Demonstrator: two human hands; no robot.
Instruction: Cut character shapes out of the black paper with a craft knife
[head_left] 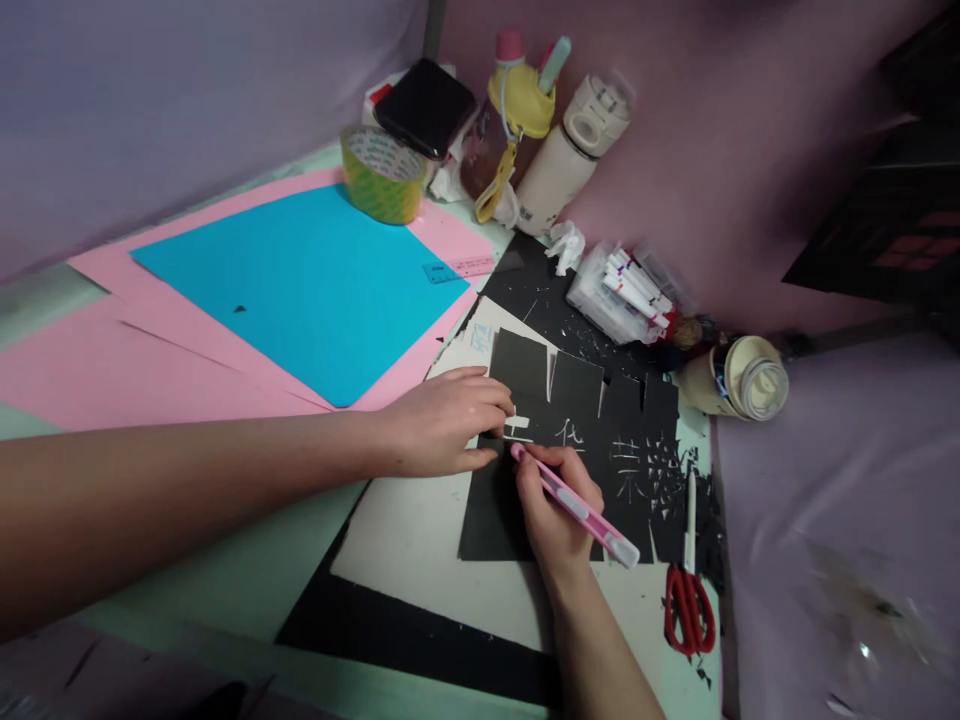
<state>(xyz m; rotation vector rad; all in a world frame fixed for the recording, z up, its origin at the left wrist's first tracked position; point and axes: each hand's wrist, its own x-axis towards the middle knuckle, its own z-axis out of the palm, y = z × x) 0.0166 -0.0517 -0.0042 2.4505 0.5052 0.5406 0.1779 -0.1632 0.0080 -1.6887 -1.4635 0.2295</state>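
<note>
My right hand (pixel 559 500) grips a pink utility knife (pixel 581 508) like a pen, its front end down on a sheet of black paper (pixel 491 510). Characters are cut through this sheet, with white showing in the cuts, and its top edge is slit into strips. My left hand (pixel 454 420) lies palm down at the sheet's left side, fingers stretched over the edge close to the knife tip. A white board (pixel 409 540) lies under the black paper. The blade itself is too small to make out.
Red-handled scissors (pixel 688 610) lie at the right among black scraps. Blue paper (pixel 315 290) rests on pink sheets (pixel 45 350) to the left, with a tape roll (pixel 382 180) and a ruler (pixel 457 268). Behind stand a white bottle (pixel 559 180), a marker box (pixel 622 295) and a cup (pixel 709 380).
</note>
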